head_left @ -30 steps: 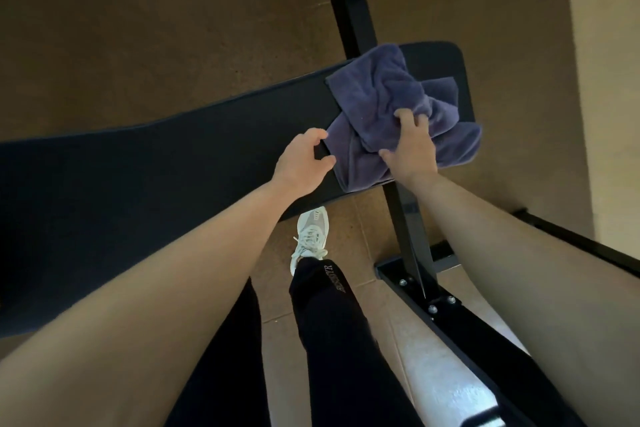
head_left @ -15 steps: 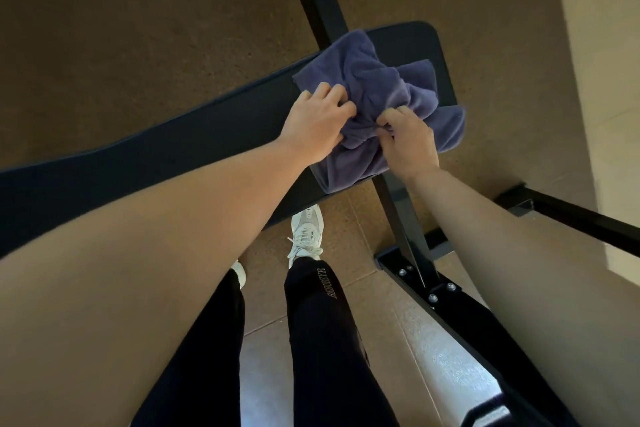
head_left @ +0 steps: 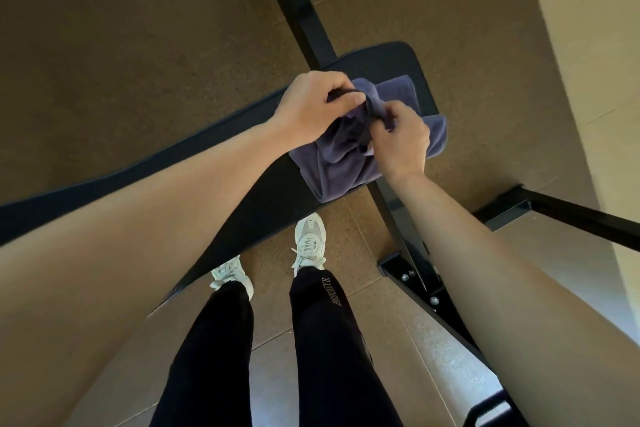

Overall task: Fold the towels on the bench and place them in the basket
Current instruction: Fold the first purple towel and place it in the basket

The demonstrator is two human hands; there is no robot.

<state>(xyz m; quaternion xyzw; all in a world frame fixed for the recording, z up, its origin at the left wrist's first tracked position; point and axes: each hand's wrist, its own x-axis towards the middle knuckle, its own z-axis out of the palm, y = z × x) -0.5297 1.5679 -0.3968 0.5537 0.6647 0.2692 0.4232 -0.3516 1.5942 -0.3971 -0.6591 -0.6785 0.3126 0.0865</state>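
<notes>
A crumpled purple-grey towel (head_left: 341, 166) lies at the right end of the black padded bench (head_left: 214, 163), its near edge hanging over the bench's front. My left hand (head_left: 311, 107) grips a bunched fold at the towel's top, fingers curled round it. Just to its right, my right hand (head_left: 401, 139) pinches the same raised fold. The two hands nearly touch above the towel. No basket is in view.
The bench's black metal frame (head_left: 415, 274) runs under it toward the lower right, with a crossbar (head_left: 571, 222) at right. My legs and white shoes (head_left: 308, 243) stand on the brown floor just before the bench. A pale wall (head_left: 588, 62) rises at right.
My left hand moved from the bench edge onto the towel and took hold of it. Both hands have lifted and gathered a fold at the towel's top.
</notes>
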